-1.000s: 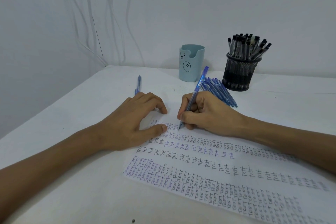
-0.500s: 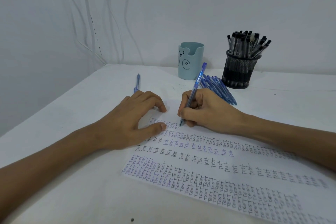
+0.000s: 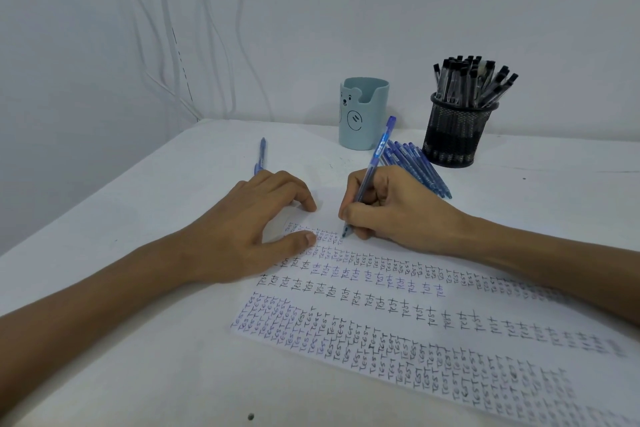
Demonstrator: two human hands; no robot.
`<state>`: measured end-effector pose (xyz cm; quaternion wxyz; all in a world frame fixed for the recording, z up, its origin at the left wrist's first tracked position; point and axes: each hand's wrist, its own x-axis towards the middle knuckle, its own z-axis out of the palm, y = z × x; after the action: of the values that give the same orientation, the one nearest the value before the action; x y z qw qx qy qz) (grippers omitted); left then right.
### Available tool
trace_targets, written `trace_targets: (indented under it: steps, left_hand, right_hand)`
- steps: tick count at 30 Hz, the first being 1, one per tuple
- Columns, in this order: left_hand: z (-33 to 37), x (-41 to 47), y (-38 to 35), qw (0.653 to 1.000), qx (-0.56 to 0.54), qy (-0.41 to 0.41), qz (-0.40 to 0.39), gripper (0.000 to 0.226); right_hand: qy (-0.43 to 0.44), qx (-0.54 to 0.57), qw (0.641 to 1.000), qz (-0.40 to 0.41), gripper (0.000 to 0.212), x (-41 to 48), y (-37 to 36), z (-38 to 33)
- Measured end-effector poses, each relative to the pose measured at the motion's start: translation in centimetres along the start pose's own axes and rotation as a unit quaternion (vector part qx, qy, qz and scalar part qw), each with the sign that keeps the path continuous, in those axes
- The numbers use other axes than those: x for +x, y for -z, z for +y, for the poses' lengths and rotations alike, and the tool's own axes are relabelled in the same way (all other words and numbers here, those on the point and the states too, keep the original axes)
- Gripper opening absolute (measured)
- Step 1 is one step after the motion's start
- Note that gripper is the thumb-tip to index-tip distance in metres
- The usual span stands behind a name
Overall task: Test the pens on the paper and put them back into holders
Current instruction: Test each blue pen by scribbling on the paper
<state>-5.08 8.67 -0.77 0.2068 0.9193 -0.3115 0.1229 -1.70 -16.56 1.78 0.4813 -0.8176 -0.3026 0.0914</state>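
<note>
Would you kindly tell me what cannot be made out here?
Head view.
Inside of the blue cup, hidden by its wall.
Lower end of the lone pen, behind the left hand.
Some loose pens, behind the right hand.
Right end of the paper, cut off and blurred.

Gripped pen [image 3: 375, 158] seemingly touches paper [image 3: 398, 326].

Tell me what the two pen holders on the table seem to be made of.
Black holder: apparently metal wire mesh with a black coating; its wall shows a fine grid with black pens visible through it. Light blue holder: probably moulded plastic, perhaps silicone; smooth, opaque, matte wall, printed bear face.
</note>
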Motion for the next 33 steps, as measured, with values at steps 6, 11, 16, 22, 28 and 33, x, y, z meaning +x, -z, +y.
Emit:
trace_targets:
  steps: [6, 11, 16, 22, 28, 33]
  left_hand:
    - [0.0, 0.0, 0.1, 1.000, 0.001, 0.005, -0.006, 0.041]
    - [0.0, 0.0, 0.2, 1.000, -0.015, 0.011, -0.017, 0.035]
    - [-0.4, -0.1, 0.1, 1.000, -0.028, 0.004, -0.009, 0.032]
    - [-0.7, 0.1, 0.0, 1.000, -0.029, -0.007, -0.002, 0.030]
    - [-1.5, 0.4, 0.7, 0.997, -0.068, 0.013, 0.029, 0.028]
    - [-2.8, 0.5, 0.9, 0.998, 0.000, 0.038, 0.053, 0.040]
  right_hand:
    - [0.000, -0.004, 1.000, 0.017, 0.011, 0.1, 0.0, 0.1]
    - [-0.006, -0.012, 1.000, 0.021, 0.012, 0.1, 0.0, 0.0]
    - [-0.069, 0.115, 0.989, 0.065, 0.024, 0.5, 0.0, -0.3]
    - [-0.084, 0.266, 0.957, 0.078, 0.044, 1.2, 0.5, 0.0]
    - [-0.051, 0.264, 0.959, 0.088, 0.023, 1.1, 0.5, 0.2]
    - [-0.089, 0.310, 0.941, 0.106, 0.019, 1.4, 0.7, -0.1]
